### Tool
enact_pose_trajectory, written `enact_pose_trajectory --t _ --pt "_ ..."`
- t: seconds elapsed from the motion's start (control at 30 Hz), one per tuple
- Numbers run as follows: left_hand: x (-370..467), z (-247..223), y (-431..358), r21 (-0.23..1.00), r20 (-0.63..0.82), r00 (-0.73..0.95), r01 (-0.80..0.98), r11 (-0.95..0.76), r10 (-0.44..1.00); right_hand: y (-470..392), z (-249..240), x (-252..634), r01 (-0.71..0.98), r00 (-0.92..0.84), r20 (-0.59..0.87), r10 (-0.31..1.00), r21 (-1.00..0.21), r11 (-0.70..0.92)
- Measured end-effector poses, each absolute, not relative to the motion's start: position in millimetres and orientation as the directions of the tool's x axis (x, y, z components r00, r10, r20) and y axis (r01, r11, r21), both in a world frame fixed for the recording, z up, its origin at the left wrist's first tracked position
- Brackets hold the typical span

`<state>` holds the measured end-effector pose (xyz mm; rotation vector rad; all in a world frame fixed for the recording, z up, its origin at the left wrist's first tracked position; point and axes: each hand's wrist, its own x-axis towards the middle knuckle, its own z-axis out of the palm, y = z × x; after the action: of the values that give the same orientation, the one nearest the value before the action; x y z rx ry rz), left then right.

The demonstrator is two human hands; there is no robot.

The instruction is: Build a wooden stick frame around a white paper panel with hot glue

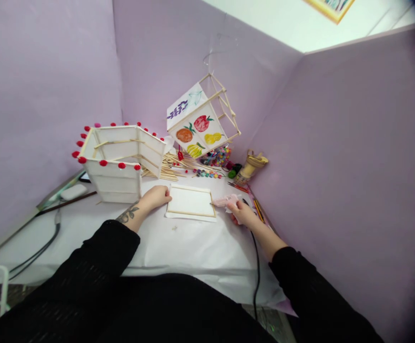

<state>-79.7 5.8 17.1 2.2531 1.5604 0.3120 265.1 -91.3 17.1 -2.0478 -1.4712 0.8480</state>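
Observation:
My right hand [241,214] is wrapped round a pink glue gun [226,200]. The gun's nozzle points left, at the right edge of a flat white panel [190,201] framed with thin wooden sticks. At the panel's left edge is my left hand [157,196], its fingers closed on the corner area; exactly how they grip it is hard to see. A black cord [256,267] runs from below my right hand over the table's front edge.
Left stands a white, open-topped stick frame [118,178] with red pompoms. A stick lantern [202,126] painted with fruit hangs behind. Loose sticks [170,166], paint pots [207,174], a bag of beads [222,156] and a tan cup [252,167] lie at the back; pencils [259,209] lie right.

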Motion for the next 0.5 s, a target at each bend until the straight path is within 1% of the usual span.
enact_pose_trajectory --t 0.17,0.43,0.5 --pt "-80 18 6 0.429 -0.036 0.358 0.849 -0.309 0.933 -92 14 269 0.685 0.230 -0.196 0.953 -0.663 -0.302" --pt "-80 15 7 0.425 -0.036 0.358 0.850 -0.310 0.933 -95 26 272 0.803 0.198 -0.087 0.976 -0.557 -0.213" --pt "-80 16 6 0.431 -0.039 0.360 0.847 -0.309 0.932 -96 27 274 0.818 0.178 -0.047 0.983 -0.548 -0.174"
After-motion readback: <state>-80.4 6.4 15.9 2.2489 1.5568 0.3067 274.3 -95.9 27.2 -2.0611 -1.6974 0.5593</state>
